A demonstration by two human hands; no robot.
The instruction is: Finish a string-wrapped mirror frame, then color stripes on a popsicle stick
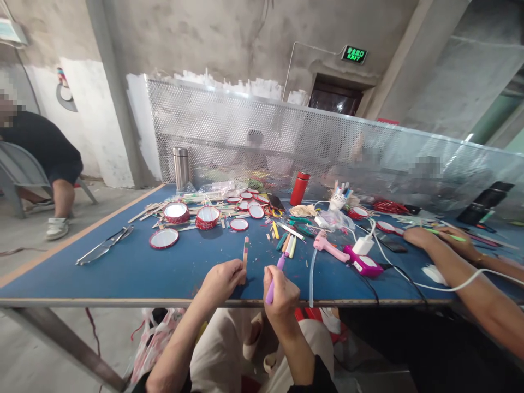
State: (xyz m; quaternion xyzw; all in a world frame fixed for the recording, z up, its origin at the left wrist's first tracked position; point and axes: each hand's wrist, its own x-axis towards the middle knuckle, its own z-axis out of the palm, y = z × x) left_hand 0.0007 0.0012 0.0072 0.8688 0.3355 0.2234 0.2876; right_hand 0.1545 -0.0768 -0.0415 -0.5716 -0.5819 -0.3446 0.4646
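My left hand point(224, 277) is closed on a flat wooden craft stick point(245, 254), held upright near the table's front edge, with coloured marks on its upper part. To its right, my right hand point(281, 289) is wrapped round a purple marker point(270, 295), tilted with its top end leaning away from me. The marker and the stick are apart. Beyond my right hand lie several coloured markers point(291, 246) side by side. A pink glue gun point(329, 248) rests to the right, its clear glue stick point(312, 278) reaching the table edge.
Red-rimmed round mirrors point(164, 238) and loose wooden sticks point(149, 210) spread across the blue table point(135, 273). Metal tongs point(104, 245) lie at left. A red bottle point(300, 188) stands behind. White cables join a magenta power strip point(364, 262). A co-worker's arms point(462, 278) reach in from the right.
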